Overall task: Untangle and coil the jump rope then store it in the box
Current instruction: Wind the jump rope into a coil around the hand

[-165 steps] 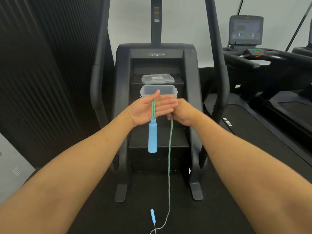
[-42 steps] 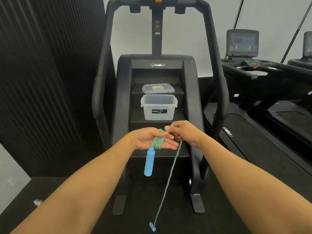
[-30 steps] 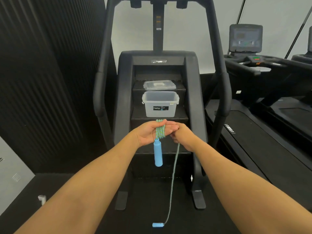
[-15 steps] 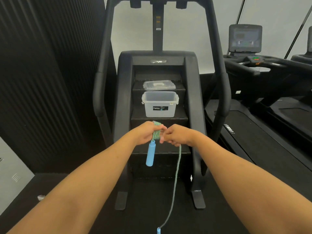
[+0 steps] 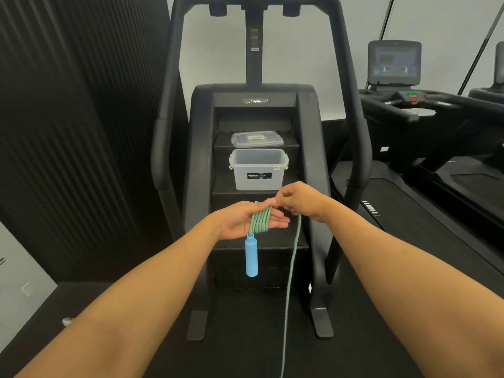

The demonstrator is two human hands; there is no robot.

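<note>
Several turns of the green braided jump rope point(image 5: 260, 220) are wound round the straight fingers of my left hand point(image 5: 240, 223), palm up. One blue handle point(image 5: 251, 258) hangs below that hand. My right hand point(image 5: 297, 199) pinches the rope just beyond the left fingertips, and the free length point(image 5: 291, 279) drops from it to the floor and out of the bottom edge. The second handle is out of view. The clear plastic box point(image 5: 258, 170) stands open on a step of the stair machine, just beyond my hands.
The box's lid point(image 5: 257, 139) lies on the step above it. The black stair machine point(image 5: 256, 110) has handrails on both sides. Treadmills point(image 5: 425, 110) stand to the right. A dark ribbed wall point(image 5: 68, 118) fills the left, and black matting covers the floor.
My left fingers have straightened from a fist to a flat palm with the coil across them. My right hand has lifted the rope above the left fingertips. The far handle has left the view.
</note>
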